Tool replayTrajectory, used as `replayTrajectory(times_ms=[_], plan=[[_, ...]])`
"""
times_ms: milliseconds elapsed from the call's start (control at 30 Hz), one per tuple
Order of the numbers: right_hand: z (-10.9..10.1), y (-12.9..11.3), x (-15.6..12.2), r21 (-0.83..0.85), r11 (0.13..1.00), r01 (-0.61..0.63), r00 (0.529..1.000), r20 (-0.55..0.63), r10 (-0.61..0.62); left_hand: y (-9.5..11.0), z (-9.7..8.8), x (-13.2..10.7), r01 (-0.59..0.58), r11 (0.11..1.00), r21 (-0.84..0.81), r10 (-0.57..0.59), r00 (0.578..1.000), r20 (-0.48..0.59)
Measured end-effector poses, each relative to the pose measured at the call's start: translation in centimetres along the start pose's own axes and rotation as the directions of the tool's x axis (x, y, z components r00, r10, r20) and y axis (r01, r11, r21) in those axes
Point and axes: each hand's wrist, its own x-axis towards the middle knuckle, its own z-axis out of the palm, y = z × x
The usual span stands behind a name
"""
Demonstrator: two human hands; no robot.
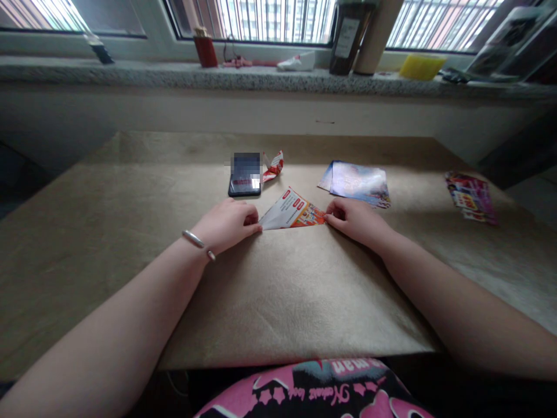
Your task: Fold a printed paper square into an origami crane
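A printed paper folded into a triangle [290, 212] lies on the tan table [278, 290] in front of me. My left hand [228, 223], with a silver bracelet on its wrist, is curled and presses the paper's left corner. My right hand [353, 219] is curled too and pinches the paper's right corner. Both hands rest on the table top.
A dark phone [245, 174] lies just beyond the paper, with a small folded red-and-white paper piece [273, 165] beside it. A stack of printed sheets [359, 183] lies at the right, a pink leaflet [472, 197] farther right. The windowsill holds a red cup [205, 49] and bottles.
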Motion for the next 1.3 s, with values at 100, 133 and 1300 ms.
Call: replayTrajectory(times_ms=[100,133,1300], plan=[[-0.1,0.2,0.0,0.04,0.999,-0.005,1.0,-0.005,0.005,-0.2,0.0,0.0,-0.022,0.999,-0.023,0.022,1.0,-0.002],[-0.1,0.2,0.0,0.064,0.998,-0.01,1.0,-0.002,0.01,-0.2,0.0,0.0,-0.018,0.999,-0.038,0.017,1.0,-0.007],[-0.6,-1.9,-1.1,-0.09,0.755,0.649,0.76,0.044,-0.648,0.8,0.5,-0.3,-0.448,0.891,-0.076,0.441,0.892,-0.1]])
